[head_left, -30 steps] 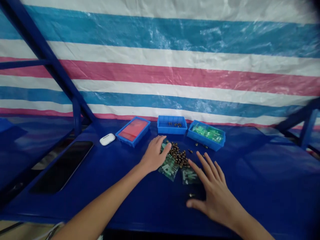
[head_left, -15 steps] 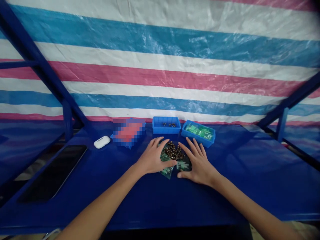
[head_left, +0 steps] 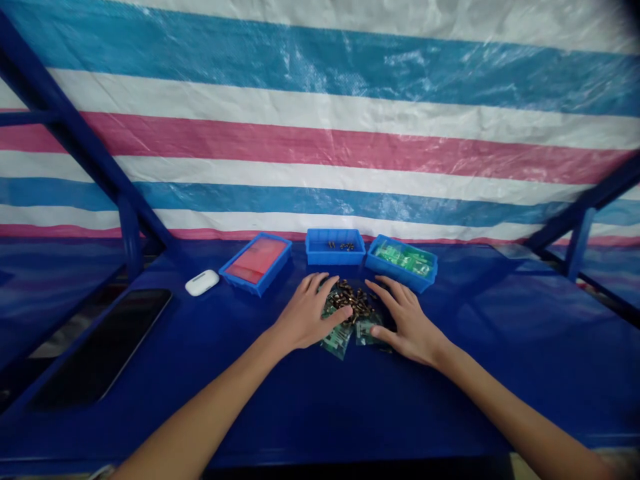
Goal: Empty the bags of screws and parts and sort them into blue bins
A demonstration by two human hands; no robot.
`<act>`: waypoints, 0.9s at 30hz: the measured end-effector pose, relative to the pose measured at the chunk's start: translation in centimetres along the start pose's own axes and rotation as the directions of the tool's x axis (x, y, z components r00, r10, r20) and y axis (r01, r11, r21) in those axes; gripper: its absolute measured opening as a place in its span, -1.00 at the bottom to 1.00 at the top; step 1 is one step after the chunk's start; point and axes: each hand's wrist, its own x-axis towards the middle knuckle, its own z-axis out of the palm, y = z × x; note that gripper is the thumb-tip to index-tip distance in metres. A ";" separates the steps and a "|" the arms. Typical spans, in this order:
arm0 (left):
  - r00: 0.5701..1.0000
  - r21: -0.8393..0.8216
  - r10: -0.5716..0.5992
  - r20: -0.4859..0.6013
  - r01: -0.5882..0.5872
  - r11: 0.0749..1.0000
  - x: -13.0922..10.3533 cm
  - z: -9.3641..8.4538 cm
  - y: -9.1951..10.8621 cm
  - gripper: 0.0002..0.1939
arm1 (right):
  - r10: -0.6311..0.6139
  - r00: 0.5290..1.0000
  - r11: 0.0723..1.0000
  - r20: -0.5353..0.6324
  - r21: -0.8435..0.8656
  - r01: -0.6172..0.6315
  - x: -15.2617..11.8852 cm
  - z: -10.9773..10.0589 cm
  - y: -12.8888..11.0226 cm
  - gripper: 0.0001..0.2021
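Observation:
A loose heap of small brass-coloured metal parts (head_left: 354,301) lies on the blue table between my hands. Clear bags with green and pale contents lie around it: one bag (head_left: 338,341) at the near left, another bag (head_left: 367,331) at the near right. My left hand (head_left: 311,313) curves along the heap's left side, fingers apart, its thumb over the near bag. On the right side, my right hand (head_left: 407,323) is spread, with its thumb by the right bag. Neither hand grips anything that I can see.
Behind the heap stand three blue bins: a left bin (head_left: 260,291) with red flat pieces, a middle bin (head_left: 335,257) with a few brass parts, a right bin (head_left: 400,275) with green bags. A white case (head_left: 202,283) and black phone (head_left: 103,347) lie left.
My right hand has shifted slightly right, away from the heap, uncovering more of the right bag. The brass parts look a little more spread. My left hand has barely moved.

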 end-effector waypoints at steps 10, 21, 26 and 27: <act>0.999 -0.018 -0.018 -0.031 0.018 1.000 0.1 0.1 -0.1 -0.33 | 0.237 0.965 0.940 -0.108 0.276 -0.200 0.1 0.0 0.1 -0.55; 0.995 -0.003 0.053 0.081 -0.053 0.999 0.1 -0.9 -0.9 0.05 | 0.274 0.961 0.936 -0.036 0.241 -0.257 -0.3 1.3 -2.0 -0.43; 0.988 0.038 0.108 0.113 -0.113 0.993 0.1 -0.7 -0.9 0.06 | 0.254 0.965 0.950 -0.063 0.201 -0.237 1.8 3.0 -4.1 -0.40; 0.988 0.042 0.113 0.110 -0.118 0.992 0.1 -0.7 -0.9 0.07 | 0.242 0.967 0.950 -0.073 0.220 -0.221 2.5 3.3 -4.4 -0.41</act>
